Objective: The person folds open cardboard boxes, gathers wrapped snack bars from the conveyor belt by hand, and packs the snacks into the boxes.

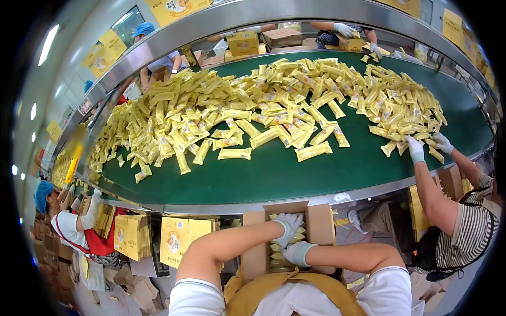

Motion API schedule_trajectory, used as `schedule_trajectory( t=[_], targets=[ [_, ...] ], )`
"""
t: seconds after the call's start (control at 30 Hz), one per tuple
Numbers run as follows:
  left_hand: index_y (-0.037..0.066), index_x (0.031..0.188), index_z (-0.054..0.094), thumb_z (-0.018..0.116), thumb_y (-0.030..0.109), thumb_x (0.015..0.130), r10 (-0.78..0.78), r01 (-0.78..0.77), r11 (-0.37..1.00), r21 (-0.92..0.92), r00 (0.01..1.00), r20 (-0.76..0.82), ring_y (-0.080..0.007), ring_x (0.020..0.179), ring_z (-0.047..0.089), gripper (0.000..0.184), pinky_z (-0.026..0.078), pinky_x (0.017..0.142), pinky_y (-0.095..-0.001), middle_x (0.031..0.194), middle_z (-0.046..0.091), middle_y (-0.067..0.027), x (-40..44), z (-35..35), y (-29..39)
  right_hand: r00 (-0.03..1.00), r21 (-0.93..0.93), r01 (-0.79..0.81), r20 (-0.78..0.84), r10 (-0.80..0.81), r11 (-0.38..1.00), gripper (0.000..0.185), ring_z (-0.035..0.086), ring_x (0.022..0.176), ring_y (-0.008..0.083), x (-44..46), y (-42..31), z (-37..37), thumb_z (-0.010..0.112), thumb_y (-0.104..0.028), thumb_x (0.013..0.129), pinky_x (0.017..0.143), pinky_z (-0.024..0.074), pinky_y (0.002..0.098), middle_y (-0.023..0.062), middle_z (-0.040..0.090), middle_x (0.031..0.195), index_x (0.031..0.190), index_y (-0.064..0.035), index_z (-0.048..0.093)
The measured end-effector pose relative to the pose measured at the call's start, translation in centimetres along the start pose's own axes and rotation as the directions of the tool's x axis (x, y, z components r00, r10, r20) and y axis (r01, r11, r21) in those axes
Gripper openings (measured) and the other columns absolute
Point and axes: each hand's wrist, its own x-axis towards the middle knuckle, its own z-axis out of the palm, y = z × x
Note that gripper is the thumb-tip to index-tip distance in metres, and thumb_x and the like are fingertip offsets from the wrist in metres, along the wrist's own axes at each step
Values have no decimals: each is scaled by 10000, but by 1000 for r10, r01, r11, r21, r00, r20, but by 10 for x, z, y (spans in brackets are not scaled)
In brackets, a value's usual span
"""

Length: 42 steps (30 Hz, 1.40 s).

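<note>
An open cardboard box [320,226] stands against my front, below the belt's near edge. Yellow-green wrapped packets [276,256] lie in rows inside it. My left hand [288,227], in a whitish glove, rests on the packets in the upper part of the box. Lower down and to the right, my right hand [297,253], gloved too, presses against the packets. The fingers of both hands point inward and are partly hidden, so I cannot make out whether they grip a packet. Beyond the box, a large heap of yellow packets [211,100] covers much of the green belt [226,181].
Flat yellow cartons [182,237] stand stacked left of the box. A co-worker in stripes [466,226] reaches onto the belt at right. Another co-worker in a blue cap [71,226] is at far left. More people work across the belt. A metal rail [327,199] edges the belt.
</note>
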Motion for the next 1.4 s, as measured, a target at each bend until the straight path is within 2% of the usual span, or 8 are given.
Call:
schedule_trajectory(
  t=[0.17, 0.33, 0.5, 0.6, 0.7, 0.77, 1.1, 1.4],
  targets=[
    [47, 1349, 492, 650, 188, 871, -179, 170, 982, -84, 976, -127, -274, 1130, 616, 523, 536, 883, -440, 1237, 607, -146, 17, 34, 8, 991, -5, -72, 112, 73, 997, 396, 666, 1144, 341, 22, -2, 16, 523, -167, 943, 960, 523, 416, 195, 665, 1288, 1293, -36, 652],
    [46, 1443, 453, 654, 205, 865, 78, -83, 990, -114, 996, -48, -383, 1268, 525, 632, 501, 1006, -445, 1483, 434, -204, -16, 25, -11, 919, 210, 253, 254, -302, 944, 387, 652, 1154, 311, -17, 10, -80, 621, -204, 948, 963, 514, 389, 179, 684, 1241, 1269, 11, 637],
    [-29, 1316, 602, 679, 310, 939, 379, -380, 176, -908, 878, -294, -292, 1191, 629, 512, 470, 1058, -401, 1174, 703, -180, -129, -69, -117, 972, 906, 229, -232, -35, 357, 476, 654, 1015, 172, -102, 81, -187, 703, -350, 928, 914, 525, 332, 134, 701, 1106, 1185, 44, 635],
    [16, 1379, 571, 679, 361, 938, -192, -449, 419, -789, 806, -560, -295, 1225, 614, 570, 468, 1062, -383, 1305, 651, -185, -134, -55, -196, 586, 639, 356, -721, 369, 682, 466, 589, 1190, 243, -77, 178, -179, 681, -269, 943, 1048, 455, 368, 158, 598, 1297, 1289, 24, 573],
    [135, 1471, 505, 706, 603, 830, -714, 270, 701, -661, 281, -642, -375, 1366, 485, 819, 391, 1131, -445, 1485, 498, -203, -89, -4, -275, 299, 434, -105, -844, 445, 895, 627, 422, 1388, 352, -33, 297, -156, 680, -340, 933, 1159, 342, 413, 211, 452, 1482, 1457, -60, 478],
    [274, 1537, 418, 684, 747, 740, -897, 468, 439, -767, 284, -340, -432, 1456, 332, 965, 299, 1170, -537, 1601, 332, -185, -71, 0, -311, 266, 432, -272, -825, 498, 860, 655, 373, 1420, 398, -4, 342, -154, 669, -386, 933, 1172, 320, 439, 230, 395, 1538, 1504, -149, 453],
    [427, 1539, 362, 480, 876, 764, -828, 657, 550, -516, 509, -233, -405, 1514, 174, 903, 127, 1086, -816, 1607, 347, -86, 29, -73, -287, 407, 409, -614, -570, 714, 675, 878, 279, 1434, 478, 112, 252, -246, 634, -767, 753, 1121, 236, 657, 152, 304, 1606, 1510, -365, 441],
    [311, 1363, 596, 672, 714, 733, -705, 544, 709, -448, 546, -453, -501, 1425, 298, 751, 341, 1072, -632, 1453, 486, -185, 8, -33, -207, 512, 232, -555, -662, 547, 799, 835, 300, 1418, 494, 98, 197, -194, 642, -665, 769, 1139, 199, 683, 165, 435, 1519, 1481, -258, 486]
  ],
)
